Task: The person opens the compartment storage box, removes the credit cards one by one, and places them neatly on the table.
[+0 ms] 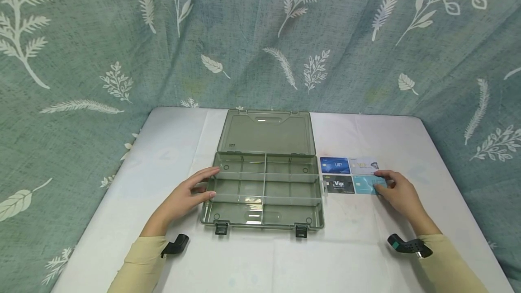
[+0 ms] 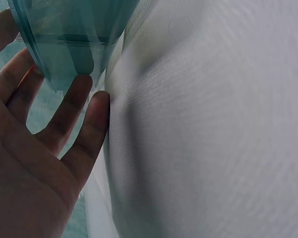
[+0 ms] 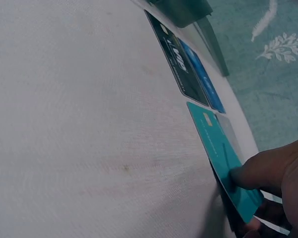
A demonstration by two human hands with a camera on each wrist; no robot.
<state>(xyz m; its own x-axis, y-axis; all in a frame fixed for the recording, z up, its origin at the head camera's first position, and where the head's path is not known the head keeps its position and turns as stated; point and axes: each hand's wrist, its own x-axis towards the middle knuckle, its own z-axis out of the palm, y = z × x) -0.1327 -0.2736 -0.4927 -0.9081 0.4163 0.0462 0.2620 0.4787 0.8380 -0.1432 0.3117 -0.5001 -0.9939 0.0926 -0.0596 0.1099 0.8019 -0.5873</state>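
Note:
A translucent green compartment box [image 1: 238, 187] stands on the table with its lid [image 1: 266, 132] folded back. Against the box's left wall rests my left hand [image 1: 183, 198], its fingers fairly straight; the left wrist view shows that hand [image 2: 35, 134] at the wall of the box [image 2: 64, 34]. To the right of the box, my right hand [image 1: 400, 196] pinches a light blue card [image 1: 364, 184]. The right wrist view shows the thumb on top of this card [image 3: 216, 144], its outer end slightly raised. Beside it lie a dark VIP card [image 1: 338, 184], a blue VIP card [image 1: 334, 165] and a pale card [image 1: 362, 165].
A white cloth [image 1: 325, 261] covers the table. Two black latches [image 1: 221, 228] hang at the box's front edge. Clear dividers split the box into several compartments. A green leaf-patterned curtain [image 1: 244, 35] hangs behind and along both sides.

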